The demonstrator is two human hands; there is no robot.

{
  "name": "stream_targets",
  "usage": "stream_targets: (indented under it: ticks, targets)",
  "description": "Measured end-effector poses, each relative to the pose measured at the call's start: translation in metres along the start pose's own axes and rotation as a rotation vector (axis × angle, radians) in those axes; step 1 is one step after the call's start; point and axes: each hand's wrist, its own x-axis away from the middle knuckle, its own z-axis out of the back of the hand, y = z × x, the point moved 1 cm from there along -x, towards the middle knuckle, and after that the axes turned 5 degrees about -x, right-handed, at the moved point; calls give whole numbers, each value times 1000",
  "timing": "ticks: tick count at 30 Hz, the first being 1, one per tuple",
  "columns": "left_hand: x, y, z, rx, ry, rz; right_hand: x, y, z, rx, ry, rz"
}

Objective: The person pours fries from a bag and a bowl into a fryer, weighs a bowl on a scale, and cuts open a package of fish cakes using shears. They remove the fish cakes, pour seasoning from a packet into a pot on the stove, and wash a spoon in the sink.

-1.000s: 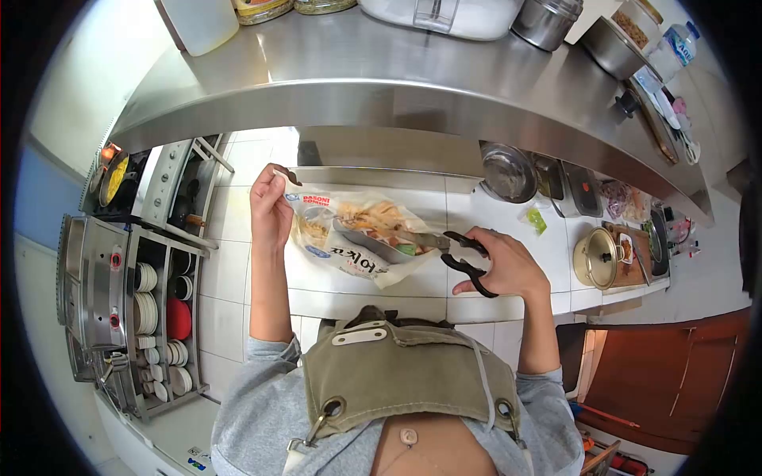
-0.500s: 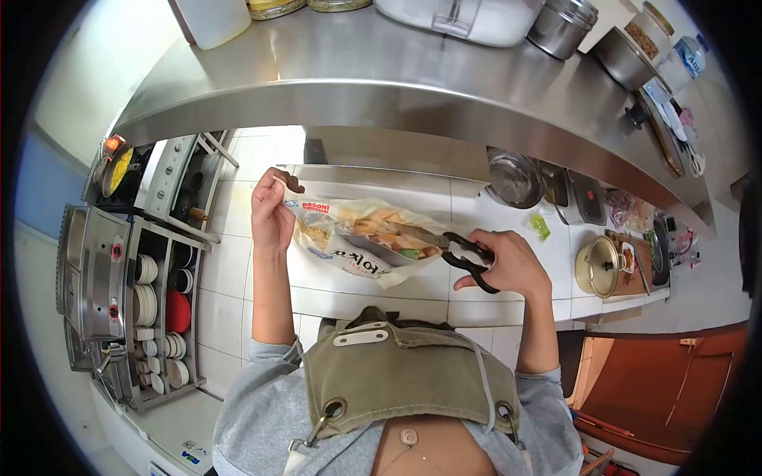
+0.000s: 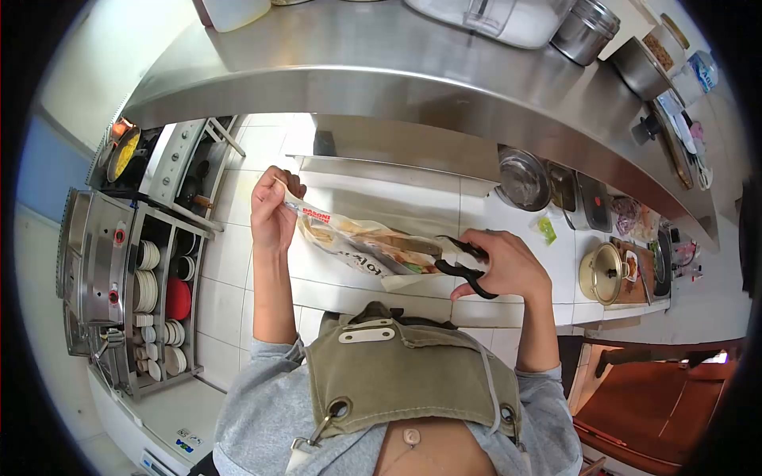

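Observation:
My left hand (image 3: 274,208) pinches the upper left corner of a printed plastic food package (image 3: 337,247), which hangs tilted in front of me above the white tiled counter. The package carries red and black lettering and a food picture. In my right hand (image 3: 512,266) is a pair of scissors (image 3: 463,271) with black handles, fingers and thumb around the loops. Their metal blades point left and overlap the package along its upper side.
A steel shelf (image 3: 381,87) spans the space ahead, bearing containers. On the right counter stand a metal bowl (image 3: 524,181), a lidded pot (image 3: 601,274) and a cutting board (image 3: 633,274). At left are a stove with a pan (image 3: 125,155) and a rack of plates (image 3: 145,292).
The package has tipped so its printed front looks narrower, and the scissors have shifted slightly left with it. Both hands keep their holds. A dark shape now shows at the far right.

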Motion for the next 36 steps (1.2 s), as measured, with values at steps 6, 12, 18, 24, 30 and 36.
stream_targets:
  ticks: [6, 12, 18, 24, 30, 36]
  targets:
    - [4, 7, -3, -66, 65, -67, -10, -14, 0, -7, 73, 98]
    - [10, 9, 12, -56, 88, -46, -18, -23, 1, 73, -117, 70]
    - [13, 9, 19, -3, 174, -120, -20, -20, -7, 29, -47, 236]
    - [15, 10, 17, -8, 118, -86, -17, -24, 5, 40, -42, 154]
    - [14, 10, 13, -8, 150, -71, -18, -30, 7, 120, -49, 149]
    - [15, 10, 10, -36, 143, -73, -29, -32, -3, 85, 8, 215]
